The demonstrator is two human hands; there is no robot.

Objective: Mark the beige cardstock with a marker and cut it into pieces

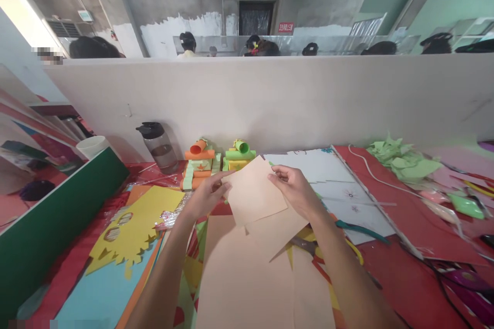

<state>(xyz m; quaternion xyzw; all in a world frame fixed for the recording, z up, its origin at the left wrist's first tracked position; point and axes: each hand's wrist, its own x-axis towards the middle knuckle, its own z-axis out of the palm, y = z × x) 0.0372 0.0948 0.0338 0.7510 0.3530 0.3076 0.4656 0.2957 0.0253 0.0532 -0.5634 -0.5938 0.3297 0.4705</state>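
Observation:
A squarish piece of pale peach paper is held up between my hands. My left hand pinches its left edge between thumb and fingers. My right hand grips the upper right edge, fingers curled. A second peach piece hangs or lies just behind and below the first, partly covered by it; I cannot tell whether my right hand also holds it. Beneath them lies a larger peach sheet. Scissors with dark blades lie partly under the paper, by my right forearm.
Rolled-paper models in orange and green stand by the white partition. A water bottle, cut yellow paper and a green board are left. White drawn sheets and crumpled green paper lie right.

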